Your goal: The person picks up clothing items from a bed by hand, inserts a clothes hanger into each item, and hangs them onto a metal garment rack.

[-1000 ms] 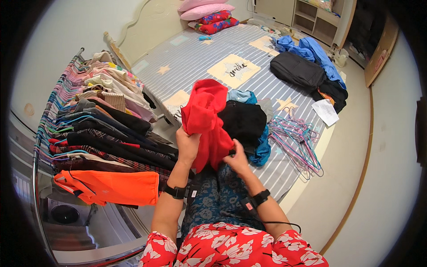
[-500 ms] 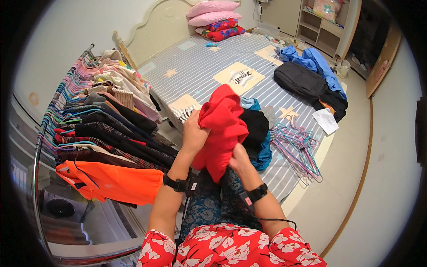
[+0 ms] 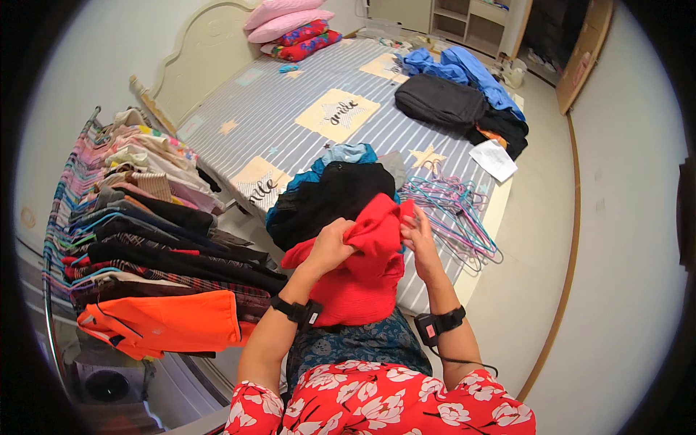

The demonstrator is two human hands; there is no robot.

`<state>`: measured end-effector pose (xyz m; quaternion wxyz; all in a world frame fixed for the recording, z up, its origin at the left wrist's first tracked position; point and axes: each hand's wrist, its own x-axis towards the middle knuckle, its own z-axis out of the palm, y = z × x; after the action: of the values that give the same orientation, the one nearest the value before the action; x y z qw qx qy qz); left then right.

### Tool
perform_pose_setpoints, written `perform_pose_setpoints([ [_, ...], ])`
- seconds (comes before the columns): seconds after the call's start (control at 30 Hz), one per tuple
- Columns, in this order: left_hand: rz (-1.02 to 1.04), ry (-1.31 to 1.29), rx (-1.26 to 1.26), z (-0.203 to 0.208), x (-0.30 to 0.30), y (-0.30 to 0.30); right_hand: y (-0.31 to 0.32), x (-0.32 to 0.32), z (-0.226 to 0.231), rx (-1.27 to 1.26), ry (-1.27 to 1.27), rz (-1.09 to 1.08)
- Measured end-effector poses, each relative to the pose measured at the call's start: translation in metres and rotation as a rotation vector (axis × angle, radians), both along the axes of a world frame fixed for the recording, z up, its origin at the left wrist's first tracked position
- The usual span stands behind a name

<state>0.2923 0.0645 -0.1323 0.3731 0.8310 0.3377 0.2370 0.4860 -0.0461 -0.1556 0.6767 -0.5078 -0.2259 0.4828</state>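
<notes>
A bright red knit garment (image 3: 355, 293), bunched and partly folded over, hangs between my hands at the bed's near edge, just above my lap. My left hand (image 3: 332, 248) is closed on a raised fold on its left side. The fingers of my right hand (image 3: 422, 243) pinch the upper right edge, partly spread around the cloth. Just behind the red garment lies a heap of clothes on the bed, with a black garment (image 3: 326, 199) on top and teal cloth (image 3: 301, 177) around it. The garment's sleeves and collar cannot be made out.
Tangled hangers (image 3: 457, 217) lie right of the heap. Beyond them are a white paper (image 3: 494, 160), a black bag (image 3: 438, 101) and blue clothing (image 3: 478, 69). On the left stands a rack of hung clothes, an orange shirt (image 3: 177, 319) nearest. Pink pillows (image 3: 290, 24) are stacked by the headboard.
The red garment has come down from upright bunching and spread wider above my lap. My right hand has moved up to its top edge. The view has shifted, uncovering more of the black garment.
</notes>
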Motion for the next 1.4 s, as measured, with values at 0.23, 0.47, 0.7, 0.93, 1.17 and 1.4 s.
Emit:
perform_pose_setpoints([
  [0.23,-0.220,0.026,-0.136,0.013,0.009,-0.003,-0.006,0.014,-0.027,0.015,-0.195,0.132],
  [0.47,0.181,-0.392,-0.554,-0.015,0.018,0.025,-0.023,0.041,-0.054,0.003,-0.081,0.020],
  [0.7,0.169,-0.267,-0.284,-0.046,0.052,0.028,-0.056,0.060,-0.102,-0.312,-0.861,0.291],
  [0.93,-0.165,0.292,-0.250,-0.139,0.083,-0.020,-0.055,0.076,-0.149,-0.348,-0.916,-0.037],
  [1.17,0.000,0.184,-0.514,-0.172,0.080,-0.008,-0.063,0.152,-0.184,-0.559,-1.001,-0.527],
  [1.4,0.093,-0.011,-0.803,-0.178,0.081,-0.007,-0.068,0.201,-0.202,-0.891,-1.156,-0.588],
])
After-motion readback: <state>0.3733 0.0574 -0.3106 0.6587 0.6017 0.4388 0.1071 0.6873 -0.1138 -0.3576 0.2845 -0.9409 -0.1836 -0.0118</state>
